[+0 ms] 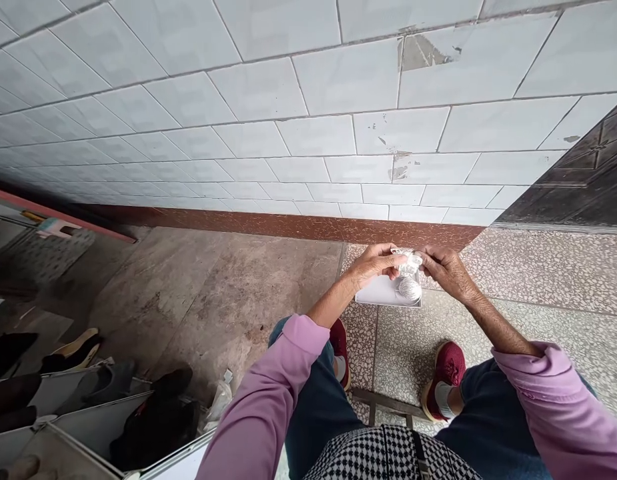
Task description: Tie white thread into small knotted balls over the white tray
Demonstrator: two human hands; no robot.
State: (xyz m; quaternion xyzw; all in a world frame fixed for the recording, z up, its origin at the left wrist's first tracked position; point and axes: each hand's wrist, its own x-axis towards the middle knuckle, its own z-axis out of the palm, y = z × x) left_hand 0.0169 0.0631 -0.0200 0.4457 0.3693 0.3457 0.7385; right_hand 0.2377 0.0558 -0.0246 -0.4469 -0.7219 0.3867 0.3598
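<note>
Out in front of my knees, both hands work close together at a small white piece that looks like thread work [407, 259]. My left hand [377, 263] is closed on its left side, with the fingers bent around it. On the other side my right hand [445, 270] pinches at the piece's right edge; a thin tool between those fingers cannot be made out. Just below the piece a ball of white yarn [409, 289] rests in the right part of a shallow white box [381, 291], which is on the floor or a low support.
A white tiled wall [315, 140] with a brown skirting [258, 222] runs across ahead. My red shoes [449, 365] stand on speckled floor tiles. Dark shoes [158, 420] fill a white rack [88, 417] at lower left. A dark door [583, 180] stands at right.
</note>
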